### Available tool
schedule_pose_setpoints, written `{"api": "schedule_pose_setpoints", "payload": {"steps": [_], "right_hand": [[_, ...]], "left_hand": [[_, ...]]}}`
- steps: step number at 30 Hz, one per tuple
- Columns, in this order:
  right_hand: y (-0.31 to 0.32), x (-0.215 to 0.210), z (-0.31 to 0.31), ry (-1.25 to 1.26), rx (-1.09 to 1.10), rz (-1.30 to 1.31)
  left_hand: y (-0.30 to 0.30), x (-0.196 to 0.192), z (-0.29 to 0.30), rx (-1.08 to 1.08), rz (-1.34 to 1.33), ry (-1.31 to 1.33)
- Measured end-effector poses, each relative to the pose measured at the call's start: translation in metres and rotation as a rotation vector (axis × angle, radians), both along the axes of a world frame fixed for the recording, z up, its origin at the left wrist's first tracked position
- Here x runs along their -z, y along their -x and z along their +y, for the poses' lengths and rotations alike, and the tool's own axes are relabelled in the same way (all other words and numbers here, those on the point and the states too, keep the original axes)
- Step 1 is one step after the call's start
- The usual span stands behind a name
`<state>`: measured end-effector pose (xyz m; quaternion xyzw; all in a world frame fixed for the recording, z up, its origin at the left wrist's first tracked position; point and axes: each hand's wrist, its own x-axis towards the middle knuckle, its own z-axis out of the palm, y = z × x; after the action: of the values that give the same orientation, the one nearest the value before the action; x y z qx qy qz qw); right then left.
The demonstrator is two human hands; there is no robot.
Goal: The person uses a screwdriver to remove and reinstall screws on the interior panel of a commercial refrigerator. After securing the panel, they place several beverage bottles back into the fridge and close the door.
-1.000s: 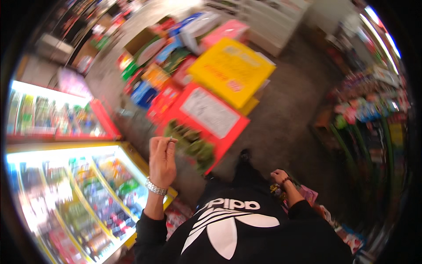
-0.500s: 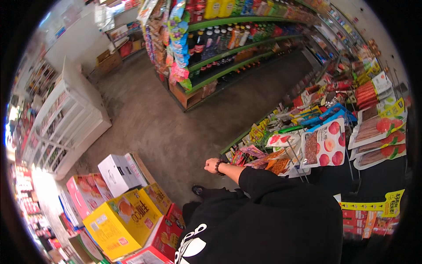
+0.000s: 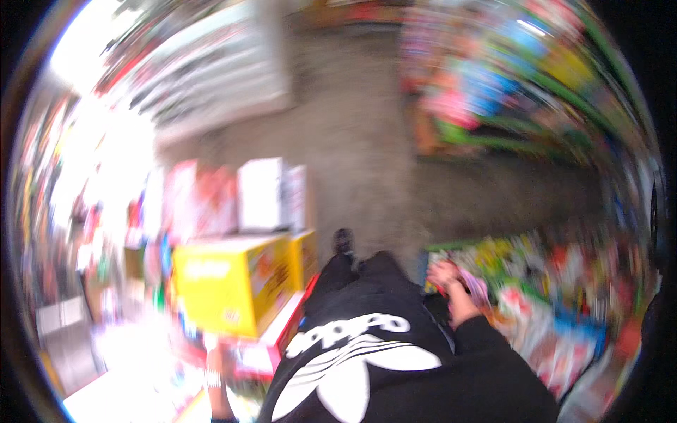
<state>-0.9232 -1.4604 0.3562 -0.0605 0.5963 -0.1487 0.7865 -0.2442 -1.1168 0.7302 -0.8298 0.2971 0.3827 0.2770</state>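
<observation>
Blurred frame. Person wears a black long-sleeved top with a large white leaf-shaped emblem and white lettering across the chest. Right sleeve (image 3: 486,335) black, ending at the wrist. Left wrist carries a pale metal-link watch band (image 3: 214,378). Dark trousers, and one dark shoe (image 3: 343,241) with a lighter patch, far end.

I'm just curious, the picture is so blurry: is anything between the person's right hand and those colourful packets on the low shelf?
Nothing visible does. The right hand already lies against the colourful packets at the low shelf's near end, seemingly touching them, though blur hides the grip.
</observation>
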Motion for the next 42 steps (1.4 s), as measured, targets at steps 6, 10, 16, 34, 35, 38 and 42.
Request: {"api": "schedule_pose_setpoints", "payload": {"steps": [6, 10, 16, 34, 35, 38, 42], "right_hand": [[-0.012, -0.044, -0.038, 0.259, -0.836, 0.402], [-0.023, -0.062, -0.094, 0.203, -0.805, 0.409], [-0.025, -0.059, -0.219, 0.335, -0.684, 0.421], [-0.219, -0.064, -0.335, 0.427, -1.203, 0.284], [-0.236, -0.067, -0.341, 0.453, -1.284, 0.26], [-0.283, -0.056, -0.366, 0.652, -1.541, 0.214], [-0.35, -0.028, -0.416, 0.65, -1.603, 0.113]], "left_hand": [[0.027, -0.003, -0.01, -0.126, -0.09, 0.511], [0.037, -0.023, -0.014, -0.263, -0.074, 0.453], [0.046, -0.041, -0.022, -0.309, -0.262, 0.513], [0.155, -0.045, -0.179, -0.507, -0.326, 1.589], [0.155, -0.046, -0.182, -0.527, -0.31, 1.595], [0.167, -0.051, -0.189, -0.691, -0.401, 1.574], [0.193, -0.044, -0.21, -0.867, -0.626, 1.505]]}}
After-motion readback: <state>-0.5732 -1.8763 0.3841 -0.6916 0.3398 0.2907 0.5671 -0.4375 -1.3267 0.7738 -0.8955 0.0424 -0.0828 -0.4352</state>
